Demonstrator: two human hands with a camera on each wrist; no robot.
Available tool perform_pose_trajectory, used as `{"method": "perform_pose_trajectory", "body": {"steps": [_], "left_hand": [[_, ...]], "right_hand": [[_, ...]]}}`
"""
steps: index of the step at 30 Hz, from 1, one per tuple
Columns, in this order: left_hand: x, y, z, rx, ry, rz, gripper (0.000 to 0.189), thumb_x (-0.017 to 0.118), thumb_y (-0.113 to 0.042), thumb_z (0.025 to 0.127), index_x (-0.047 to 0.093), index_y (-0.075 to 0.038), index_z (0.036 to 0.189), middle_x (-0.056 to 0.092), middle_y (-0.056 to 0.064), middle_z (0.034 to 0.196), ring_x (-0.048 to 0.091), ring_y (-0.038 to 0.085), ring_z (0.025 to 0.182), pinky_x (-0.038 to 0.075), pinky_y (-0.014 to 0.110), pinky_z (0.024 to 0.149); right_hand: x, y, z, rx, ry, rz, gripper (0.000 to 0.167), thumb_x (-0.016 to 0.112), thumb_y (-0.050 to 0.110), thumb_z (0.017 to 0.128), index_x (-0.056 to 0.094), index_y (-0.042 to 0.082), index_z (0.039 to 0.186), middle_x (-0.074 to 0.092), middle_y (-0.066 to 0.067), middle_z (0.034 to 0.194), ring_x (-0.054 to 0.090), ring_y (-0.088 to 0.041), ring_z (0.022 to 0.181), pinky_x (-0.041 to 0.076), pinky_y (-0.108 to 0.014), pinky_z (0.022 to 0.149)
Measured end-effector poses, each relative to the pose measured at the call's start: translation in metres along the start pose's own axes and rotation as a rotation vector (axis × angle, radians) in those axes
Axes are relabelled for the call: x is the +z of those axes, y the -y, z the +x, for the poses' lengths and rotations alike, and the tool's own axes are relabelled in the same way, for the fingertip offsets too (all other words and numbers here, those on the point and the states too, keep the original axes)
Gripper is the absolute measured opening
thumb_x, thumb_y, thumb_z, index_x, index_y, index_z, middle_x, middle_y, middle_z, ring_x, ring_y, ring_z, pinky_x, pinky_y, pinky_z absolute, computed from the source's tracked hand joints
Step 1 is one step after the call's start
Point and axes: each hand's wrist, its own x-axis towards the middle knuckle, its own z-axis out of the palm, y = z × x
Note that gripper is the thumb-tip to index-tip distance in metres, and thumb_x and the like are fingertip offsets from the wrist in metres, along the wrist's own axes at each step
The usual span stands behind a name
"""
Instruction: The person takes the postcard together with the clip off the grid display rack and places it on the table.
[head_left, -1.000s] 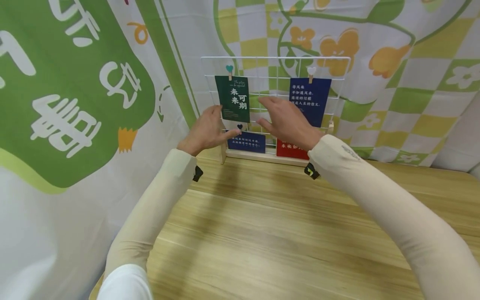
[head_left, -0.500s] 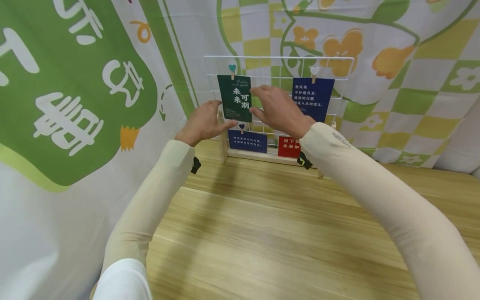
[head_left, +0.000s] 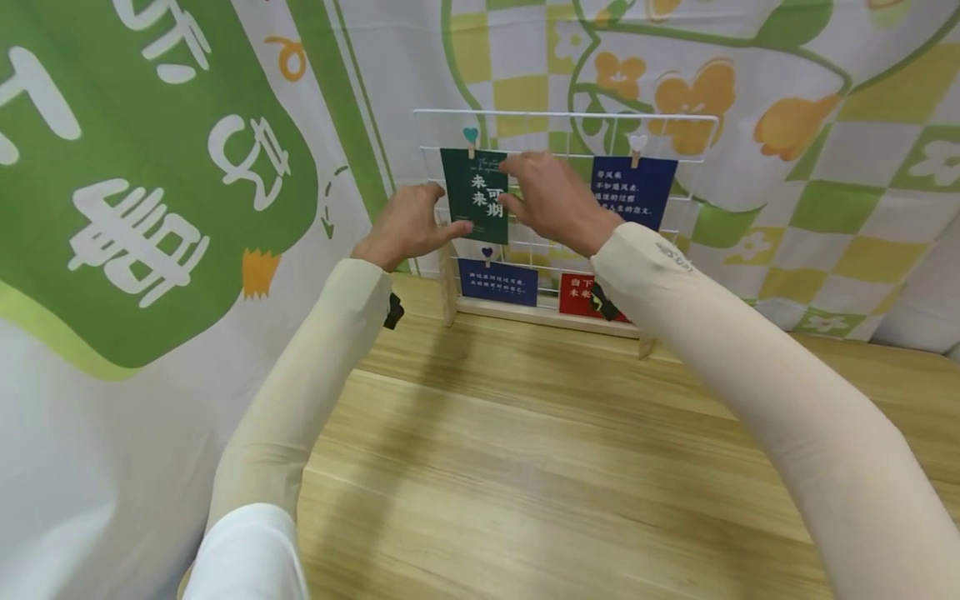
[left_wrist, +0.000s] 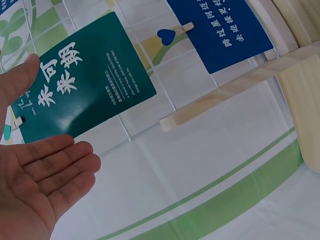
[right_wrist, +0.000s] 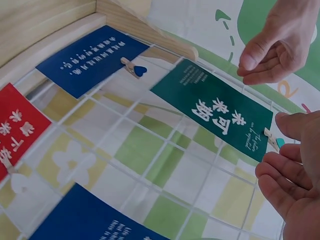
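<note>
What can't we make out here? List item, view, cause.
- Red card, head: right part hidden behind the right sleeve and wrist camera.
- Upper blue card, right wrist: mostly cut off by bottom edge.
- Left hand, left wrist: cut off by left edge.
- Green card, head: fine print too small.
- Right hand, head: contact with green card unclear; they overlap.

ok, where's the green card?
Head view: the green card hangs from the teal heart clip, upper left on the wire grid, between left hand and right hand.

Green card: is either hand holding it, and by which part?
Neither left hand nor right hand holds the green card; a clip grips its top edge.
</note>
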Motion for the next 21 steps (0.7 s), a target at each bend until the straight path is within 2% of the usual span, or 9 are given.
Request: {"method": "perform_pose_trajectory", "body": {"steps": [7,12,17,21], "left_hand": [[-0.004,0.004,0.005,-0.019,-0.031,-0.04,0.067,0.067,-0.045,0.092,0.054,0.006,0.133,0.059,0.024,0.134,0.059,0.037,0.121,0.051,0.046,0.101],[-0.008,0.007,0.009,-0.028,-0.045,-0.07,0.059,0.07,-0.039,0.091,0.06,0.005,0.128,0.062,0.022,0.13,0.061,0.034,0.117,0.053,0.045,0.098],[-0.011,0.01,0.014,-0.022,-0.086,-0.085,0.049,0.073,-0.032,0.09,0.065,0.006,0.12,0.066,0.022,0.123,0.064,0.033,0.11,0.054,0.044,0.094],[-0.012,0.012,0.018,-0.007,-0.112,-0.071,0.043,0.073,-0.026,0.09,0.067,0.006,0.118,0.068,0.022,0.121,0.066,0.034,0.11,0.055,0.043,0.094]], "right_hand": [[-0.008,0.005,0.016,-0.027,-0.029,0.01,0.028,0.062,0.017,0.097,0.064,-0.001,0.119,0.069,-0.018,0.117,0.067,-0.031,0.103,0.055,-0.04,0.093],[-0.008,0.012,0.025,-0.03,-0.028,0.01,0.023,0.06,0.015,0.098,0.066,0.0,0.114,0.071,-0.016,0.111,0.068,-0.029,0.098,0.056,-0.038,0.089],[-0.008,0.013,0.033,0.002,-0.013,0.011,0.023,0.06,0.014,0.098,0.066,0.001,0.116,0.071,-0.016,0.113,0.068,-0.028,0.099,0.056,-0.036,0.09],[-0.009,0.014,0.039,0.013,-0.034,0.023,0.024,0.059,0.01,0.098,0.067,0.001,0.119,0.07,-0.017,0.118,0.069,-0.028,0.104,0.056,-0.035,0.093]]}}
